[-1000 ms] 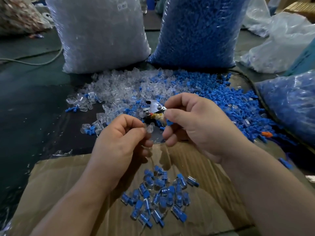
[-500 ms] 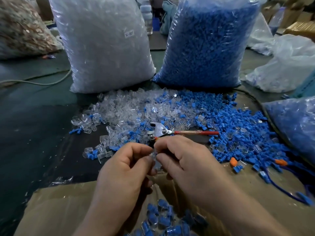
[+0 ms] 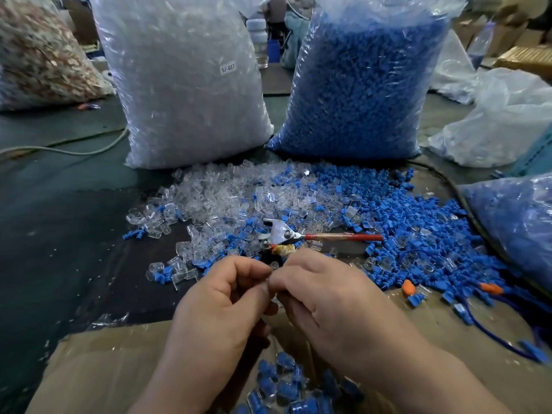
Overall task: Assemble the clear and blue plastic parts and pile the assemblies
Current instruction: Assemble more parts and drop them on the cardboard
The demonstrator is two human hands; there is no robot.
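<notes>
Pressing two small parts together at the centre of the view, the left hand [image 3: 227, 297] and the right hand [image 3: 325, 300] meet fingertip to fingertip, each pinched shut on its half of the joint. We see only a sliver of clear plastic between the fingers; the blue part is hidden, so we cannot tell how far the two are seated.

Beyond the hands lies the loose heap of clear plastic shells [image 3: 227, 198], merging on the right into the loose heap of blue plastic plugs [image 3: 397, 210]. Behind these stand the tall clear sack of transparent parts [image 3: 185, 85] and the tall clear sack of blue parts [image 3: 364, 85]. Below the wrists, on the flattened brown cardboard sheet [image 3: 98, 372], rests the small pile of finished blue-and-clear assemblies [image 3: 286, 386].

We judge three hazards. First, a plug entered askew may jam or leave a half-closed unit, since the fingers cover the joint and alignment goes by feel. Second, the smooth clear shell may slip from the pinch and fall among the loose stock, where it is hard to recover. Third, the metal cutting pliers with red handle [image 3: 301, 236] lie just beyond the fingertips, so a hasty reach for fresh parts may strike them. A careless drop may also roll the finished unit off the cardboard.
</notes>
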